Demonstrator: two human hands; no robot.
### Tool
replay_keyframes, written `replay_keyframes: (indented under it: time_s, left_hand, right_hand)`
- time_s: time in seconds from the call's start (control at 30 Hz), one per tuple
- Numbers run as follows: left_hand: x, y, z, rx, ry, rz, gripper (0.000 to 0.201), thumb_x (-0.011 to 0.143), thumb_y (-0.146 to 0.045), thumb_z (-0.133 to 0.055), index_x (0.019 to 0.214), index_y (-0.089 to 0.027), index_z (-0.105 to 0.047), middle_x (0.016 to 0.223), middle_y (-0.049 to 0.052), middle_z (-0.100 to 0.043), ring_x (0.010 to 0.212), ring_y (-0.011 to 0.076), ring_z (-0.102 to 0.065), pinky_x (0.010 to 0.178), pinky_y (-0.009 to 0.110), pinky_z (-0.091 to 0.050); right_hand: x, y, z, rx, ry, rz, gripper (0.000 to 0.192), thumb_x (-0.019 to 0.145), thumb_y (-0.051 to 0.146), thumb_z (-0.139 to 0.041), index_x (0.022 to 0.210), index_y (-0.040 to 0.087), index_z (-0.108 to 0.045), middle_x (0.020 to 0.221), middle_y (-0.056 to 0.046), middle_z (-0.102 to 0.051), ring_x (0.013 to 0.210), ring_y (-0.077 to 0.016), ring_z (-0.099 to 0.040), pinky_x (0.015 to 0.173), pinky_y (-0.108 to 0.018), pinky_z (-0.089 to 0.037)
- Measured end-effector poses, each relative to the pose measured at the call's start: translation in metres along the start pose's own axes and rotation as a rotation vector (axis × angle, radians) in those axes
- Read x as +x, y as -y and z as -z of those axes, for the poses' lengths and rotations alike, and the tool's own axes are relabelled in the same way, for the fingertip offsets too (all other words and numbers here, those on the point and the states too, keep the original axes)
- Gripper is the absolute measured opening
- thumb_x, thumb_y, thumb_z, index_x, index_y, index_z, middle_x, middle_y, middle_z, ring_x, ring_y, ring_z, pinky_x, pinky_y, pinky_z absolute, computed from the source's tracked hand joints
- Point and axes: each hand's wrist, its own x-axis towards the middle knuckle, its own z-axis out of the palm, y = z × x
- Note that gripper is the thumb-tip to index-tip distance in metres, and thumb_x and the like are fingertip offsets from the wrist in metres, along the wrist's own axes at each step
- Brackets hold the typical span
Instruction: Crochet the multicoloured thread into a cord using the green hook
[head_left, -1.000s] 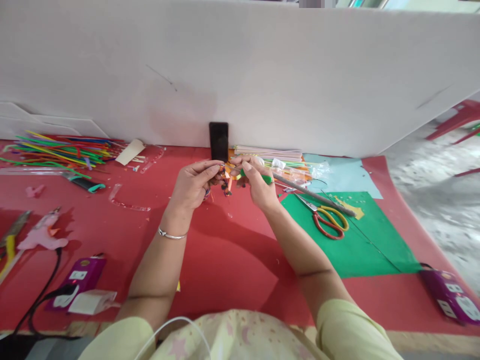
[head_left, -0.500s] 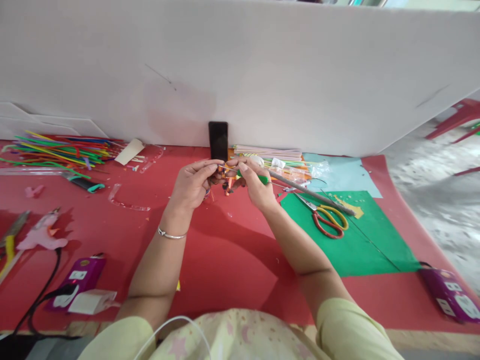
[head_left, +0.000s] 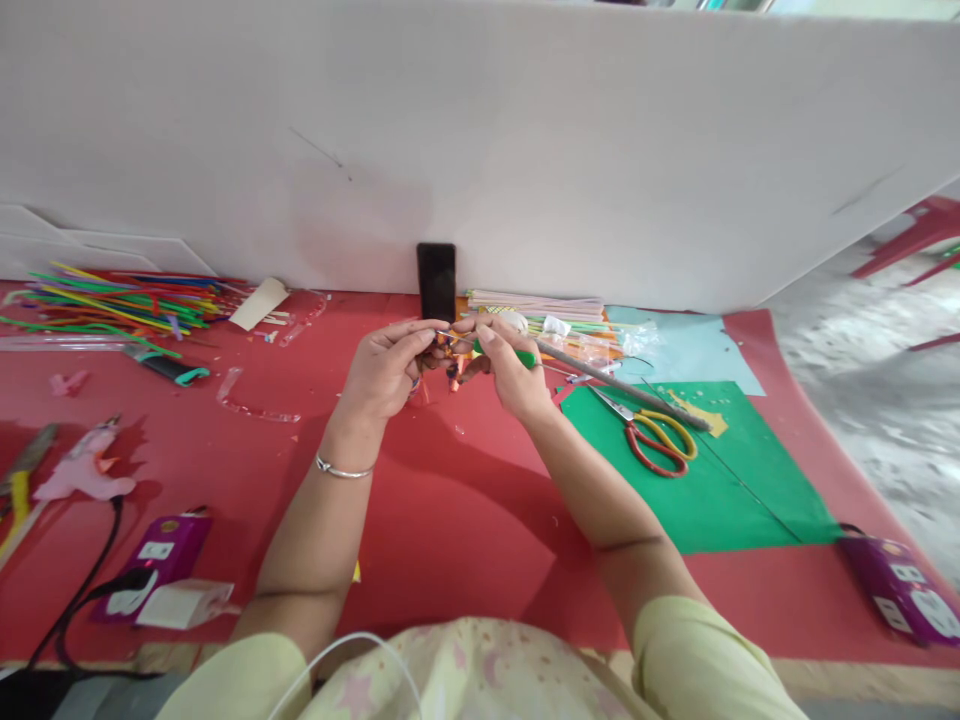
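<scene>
My left hand pinches a small orange and dark yarn piece between thumb and fingertips, with loose strands hanging below. In my right hand is a crochet hook with a green handle; its thin metal shaft points left to the yarn piece. Both hands meet above the red tabletop, fingertips nearly touching. The fingers hide most of the yarn piece, and I cannot make out the hook's tip. A dark phone leans upright against the white board just behind the hands.
Scissors and a long grey rod lie right, over a green sheet. Colourful pipe cleaners, a cutter, a pink glue gun and a purple power strip are left. A white board stands behind.
The hands stay in nearly the same place. The orange and dark yarn piece has shifted slightly between the fingers, and the right hand's lower fingers have moved a little.
</scene>
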Motion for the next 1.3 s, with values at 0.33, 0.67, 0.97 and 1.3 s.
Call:
replay_keyframes:
  time_s: [0.33,0.67,0.97,1.3]
  left_hand:
    - [-0.001,-0.001,0.0,0.019,0.022,0.01,0.028,0.075,-0.038,-0.101,0.094,-0.019,-0.093,0.087,0.009,-0.087,0.07,0.0192,-0.08,0.073,0.034,-0.068]
    - [-0.002,-0.001,-0.001,0.024,0.05,0.015,0.026,0.076,-0.037,-0.1,0.096,-0.021,-0.094,0.087,0.008,-0.088,0.07,0.0175,-0.079,0.075,0.033,-0.069]
    - [-0.002,0.001,-0.005,0.005,0.02,-0.024,0.03,0.075,-0.042,-0.104,0.095,-0.021,-0.094,0.086,0.007,-0.088,0.073,0.0199,-0.082,0.076,0.035,-0.07]
    - [-0.003,0.011,-0.005,0.242,-0.121,-0.27,0.029,0.092,-0.047,-0.095,0.107,-0.023,-0.094,0.106,0.007,-0.089,0.085,0.0195,-0.084,0.088,0.036,-0.072]
  right_hand:
    - [-0.001,-0.001,0.001,-0.004,0.002,0.007,0.057,0.092,0.079,-0.083,0.108,0.024,-0.085,0.108,-0.007,-0.081,0.076,-0.0157,-0.073,0.053,-0.026,-0.062]
    - [0.008,-0.008,0.0,0.128,0.014,-0.099,0.051,0.089,0.073,-0.083,0.101,0.023,-0.081,0.093,-0.005,-0.079,0.085,-0.0201,-0.075,0.055,-0.025,-0.063]
    - [0.005,-0.003,0.003,0.101,0.021,-0.06,0.051,0.093,0.074,-0.08,0.11,0.026,-0.083,0.097,-0.006,-0.078,0.091,-0.0216,-0.074,0.058,-0.026,-0.06]
    - [-0.004,-0.002,0.001,-0.115,-0.053,0.221,0.045,0.109,0.07,-0.063,0.111,0.03,-0.083,0.093,-0.005,-0.07,0.091,-0.0232,-0.071,0.086,-0.04,-0.064]
